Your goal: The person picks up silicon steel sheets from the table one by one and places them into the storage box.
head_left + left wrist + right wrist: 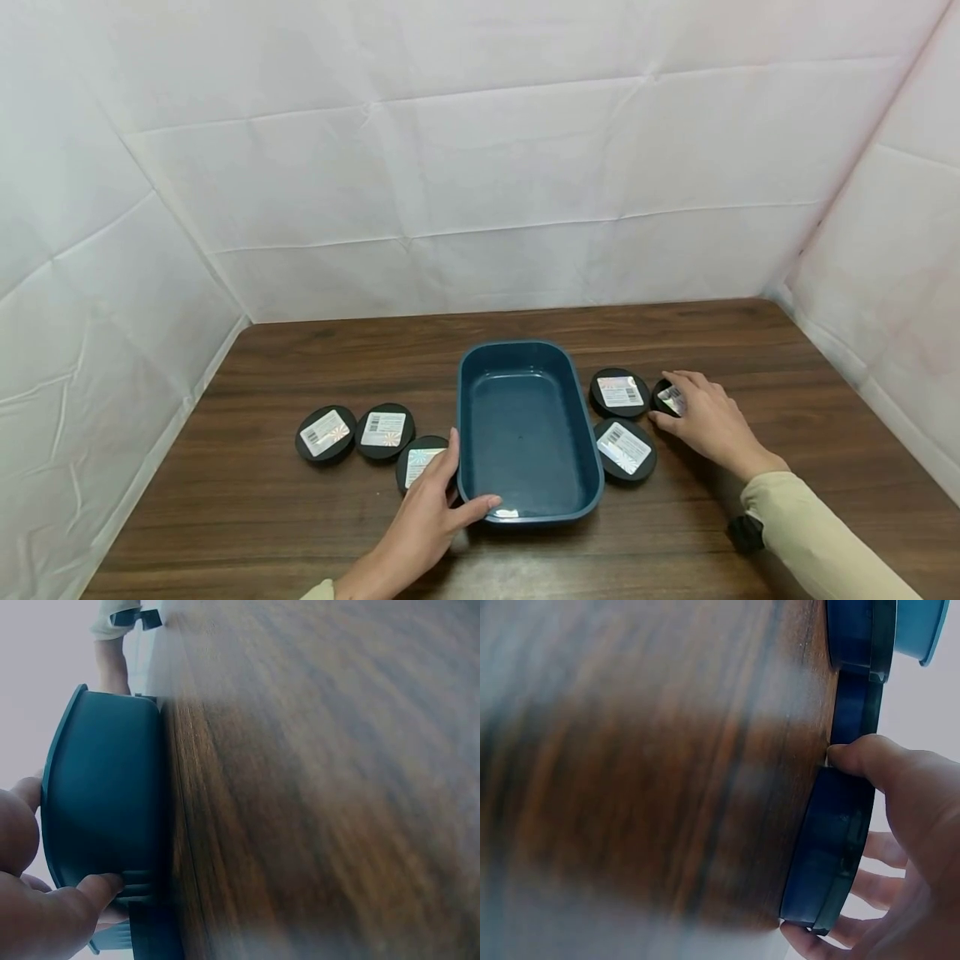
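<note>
A dark blue rectangular plastic tub (525,442) sits on the wooden table, its inside bare. My left hand (423,517) grips its near left corner, thumb over the rim and fingers along the outer wall, as the left wrist view shows of the tub (105,780) too. At the right, my right hand (708,421) holds a round black container (670,398) with a silvery label, thumb on one side and fingertips on the other. In the right wrist view this container (829,847) is close over the tabletop, slightly tilted.
Two more black labelled containers, one farther back (618,392) and one nearer (626,450), lie right of the tub. Three lie at its left: an outer one (326,435), a middle one (385,430) and one partly behind my left hand (420,462). White cloth walls (510,183) enclose the table.
</note>
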`<state>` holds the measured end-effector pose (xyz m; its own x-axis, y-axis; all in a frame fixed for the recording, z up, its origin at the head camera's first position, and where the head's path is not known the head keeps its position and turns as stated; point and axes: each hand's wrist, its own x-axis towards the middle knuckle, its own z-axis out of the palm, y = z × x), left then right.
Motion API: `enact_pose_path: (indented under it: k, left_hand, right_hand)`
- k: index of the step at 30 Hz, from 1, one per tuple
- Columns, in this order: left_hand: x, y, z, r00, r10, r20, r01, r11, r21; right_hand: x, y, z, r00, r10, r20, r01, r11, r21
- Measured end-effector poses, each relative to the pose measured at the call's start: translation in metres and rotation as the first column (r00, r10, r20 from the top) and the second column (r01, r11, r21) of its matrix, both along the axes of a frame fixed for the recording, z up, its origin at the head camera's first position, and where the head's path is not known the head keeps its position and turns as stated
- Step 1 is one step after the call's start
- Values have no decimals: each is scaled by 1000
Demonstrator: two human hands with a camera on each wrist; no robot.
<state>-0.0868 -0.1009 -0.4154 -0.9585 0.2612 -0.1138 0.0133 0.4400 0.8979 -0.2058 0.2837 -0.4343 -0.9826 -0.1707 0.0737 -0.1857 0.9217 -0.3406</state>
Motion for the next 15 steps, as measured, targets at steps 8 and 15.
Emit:
enact_pose_path:
  k: [8, 15]
  left_hand:
    - [-1, 0, 0, 1000, -5, 10, 4, 1000, 29]
    - [0, 0, -1, 1000, 3, 4, -3, 1000, 18]
  right_hand:
    - [0, 0, 0, 1000, -12, -8, 12, 1000, -18]
    - [4, -1, 2, 1000, -6, -24, 6, 1000, -15]
